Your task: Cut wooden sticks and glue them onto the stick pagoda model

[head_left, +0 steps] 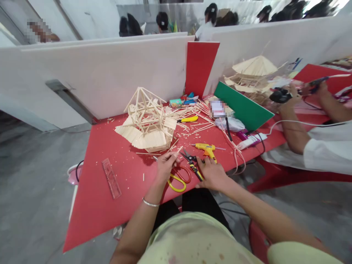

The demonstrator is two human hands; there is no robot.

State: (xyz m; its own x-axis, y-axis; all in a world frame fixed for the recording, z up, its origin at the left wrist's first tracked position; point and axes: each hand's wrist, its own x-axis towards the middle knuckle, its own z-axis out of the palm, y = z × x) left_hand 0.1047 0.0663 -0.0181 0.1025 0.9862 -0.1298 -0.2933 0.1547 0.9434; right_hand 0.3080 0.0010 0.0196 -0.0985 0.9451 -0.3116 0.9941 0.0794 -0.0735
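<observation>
My left hand (165,165) pinches a short thin wooden stick (180,149) between thumb and fingertips, above the table. My right hand (213,175) is around the handles of black-and-yellow pruning shears (195,171), whose blades are apart and point toward the left hand. Scissors with one red and one yellow handle loop (177,190) lie between my hands, partly under the left one. A yellow glue gun (205,147) rests just beyond my right hand. Farther back stands a stick-built model (148,123) with an open roof frame and slatted panels around its base.
The red table (96,212) carries a clear ruler (111,178), a yellow utility knife (189,119), loose sticks (202,127) and scraps. A green board (243,106) and a white power strip (251,141) with cables are at right. A co-worker's hands (291,95) work beside another stick model (254,69).
</observation>
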